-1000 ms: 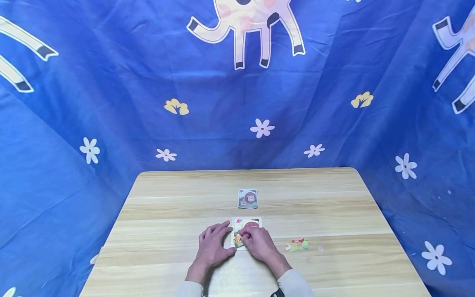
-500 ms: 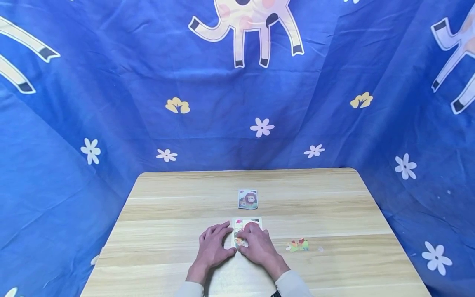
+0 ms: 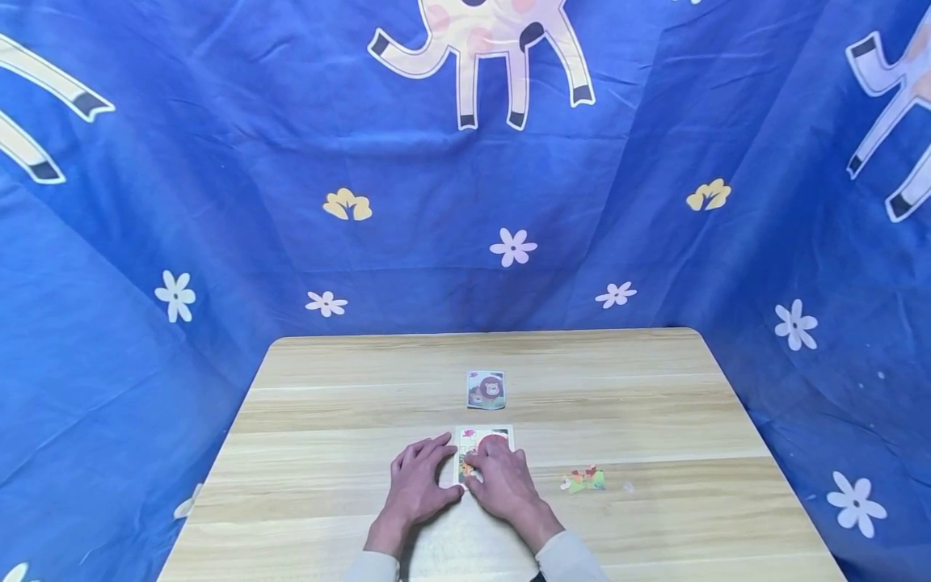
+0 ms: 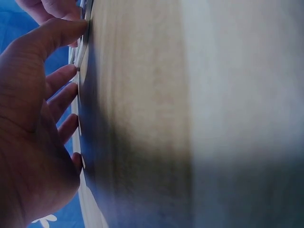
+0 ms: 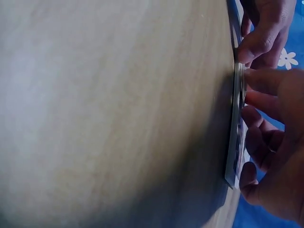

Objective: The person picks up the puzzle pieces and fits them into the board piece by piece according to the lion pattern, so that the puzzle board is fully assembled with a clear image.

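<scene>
A small puzzle board with a pale frame lies flat on the table. Part of its picture, with red, orange and green pieces, is covered by the right hand. The left hand rests on the table along the board's left side, fingertips and thumb touching its edge. Over the board, the right hand presses thumb and fingertips onto the pieces at the lower left; in the right wrist view these fingers lie on the thin board. Joined puzzle pieces, green and red, lie to the right.
Behind the board lies a picture card with a lion on it. A small pale, translucent scrap is right of the loose pieces. The wooden table is surrounded by a blue printed curtain.
The right hand has gone from pinching a puzzle piece over the board to pressing on the lower left, its thumb lower and fingers more spread. The left hand has stayed put.
</scene>
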Demonstrator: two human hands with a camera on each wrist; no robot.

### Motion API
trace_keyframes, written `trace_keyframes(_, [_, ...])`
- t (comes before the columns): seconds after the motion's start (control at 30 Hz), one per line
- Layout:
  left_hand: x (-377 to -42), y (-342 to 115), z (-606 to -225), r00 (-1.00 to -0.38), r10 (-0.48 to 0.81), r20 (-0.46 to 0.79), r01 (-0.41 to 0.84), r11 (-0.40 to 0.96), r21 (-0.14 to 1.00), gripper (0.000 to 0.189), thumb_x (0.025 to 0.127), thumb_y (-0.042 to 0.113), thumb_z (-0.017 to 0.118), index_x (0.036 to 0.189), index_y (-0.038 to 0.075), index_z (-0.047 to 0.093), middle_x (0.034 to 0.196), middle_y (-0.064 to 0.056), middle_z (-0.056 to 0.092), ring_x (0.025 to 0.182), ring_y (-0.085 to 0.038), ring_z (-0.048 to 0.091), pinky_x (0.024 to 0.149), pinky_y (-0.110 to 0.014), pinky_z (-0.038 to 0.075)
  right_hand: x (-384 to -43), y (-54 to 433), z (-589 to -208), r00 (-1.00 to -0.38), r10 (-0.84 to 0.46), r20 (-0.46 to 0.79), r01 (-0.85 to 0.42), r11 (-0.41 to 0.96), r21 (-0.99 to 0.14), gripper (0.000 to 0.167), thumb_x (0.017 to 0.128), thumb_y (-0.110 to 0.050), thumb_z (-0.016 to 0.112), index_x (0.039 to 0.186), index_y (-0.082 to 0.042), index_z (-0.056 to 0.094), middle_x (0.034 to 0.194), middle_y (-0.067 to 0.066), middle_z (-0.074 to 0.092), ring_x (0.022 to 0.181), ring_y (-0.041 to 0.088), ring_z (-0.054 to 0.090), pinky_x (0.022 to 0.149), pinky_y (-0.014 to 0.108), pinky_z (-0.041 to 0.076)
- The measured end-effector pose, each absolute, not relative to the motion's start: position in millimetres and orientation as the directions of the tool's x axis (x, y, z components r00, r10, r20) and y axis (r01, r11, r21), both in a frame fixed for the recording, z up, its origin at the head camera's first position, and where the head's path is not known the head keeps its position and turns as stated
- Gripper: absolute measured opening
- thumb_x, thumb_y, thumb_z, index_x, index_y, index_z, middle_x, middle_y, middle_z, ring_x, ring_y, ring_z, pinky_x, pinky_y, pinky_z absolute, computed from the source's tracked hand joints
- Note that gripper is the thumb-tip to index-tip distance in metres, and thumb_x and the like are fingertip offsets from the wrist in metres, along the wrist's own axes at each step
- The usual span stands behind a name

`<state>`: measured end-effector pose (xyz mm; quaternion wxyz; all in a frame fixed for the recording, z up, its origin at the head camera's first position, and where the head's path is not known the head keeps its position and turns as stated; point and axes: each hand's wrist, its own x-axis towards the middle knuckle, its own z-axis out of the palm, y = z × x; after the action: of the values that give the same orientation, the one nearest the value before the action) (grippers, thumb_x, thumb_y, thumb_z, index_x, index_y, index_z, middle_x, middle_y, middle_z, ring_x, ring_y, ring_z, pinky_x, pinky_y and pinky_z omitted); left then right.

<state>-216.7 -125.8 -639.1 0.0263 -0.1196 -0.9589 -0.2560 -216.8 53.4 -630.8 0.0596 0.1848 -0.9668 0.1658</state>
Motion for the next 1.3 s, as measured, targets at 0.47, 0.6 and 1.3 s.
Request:
trace_keyframes(0.47, [-217.6, -125.9, -640.5, -0.968, 0.216, 0.129, 0.252, 0.826, 0.505, 0.063, 0.065, 0.043, 0.078, 0.121, 0.022, 0.064, 0.144, 0.004, 0.053, 0.127, -0.026, 0.045, 0.106, -0.056, 0.027, -217.2, 62.5, -633.6, -0.933, -0.283, 0.221, -0.350, 0.854, -0.384, 0.028, 0.081, -0.034, 0.072, 0.108, -0.028, 0.071, 0.114, -0.008, 0.063, 0.110, 0.015, 0.057, 0.075, 0.030, 0.040])
trace_keyframes(0.6, [-217.8, -126.5, -640.5, -0.972, 0.207, 0.113, 0.236, 0.830, 0.506, 0.062, 0.064, 0.044, 0.078, 0.121, 0.023, 0.064, 0.144, 0.006, 0.052, 0.128, -0.025, 0.044, 0.107, -0.055, 0.026, -216.2, 73.2, -630.9, -0.938, -0.276, 0.210, -0.341, 0.838, -0.425, 0.027, 0.082, -0.029, 0.071, 0.109, -0.026, 0.070, 0.112, -0.007, 0.063, 0.101, 0.015, 0.059, 0.078, 0.031, 0.043])
trace_keyframes(1.3, [-217.2, -125.5, -640.0, -0.976, 0.196, 0.099, 0.218, 0.824, 0.523, 0.064, 0.063, 0.045, 0.079, 0.121, 0.023, 0.063, 0.145, 0.006, 0.051, 0.129, -0.025, 0.043, 0.108, -0.056, 0.025, -189.7, 138.9, -641.6, -0.956, -0.084, 0.280, -0.212, 0.860, -0.465, 0.030, 0.073, -0.017, 0.074, 0.101, -0.029, 0.072, 0.089, -0.015, 0.058, 0.085, 0.004, 0.051, 0.077, 0.029, 0.045])
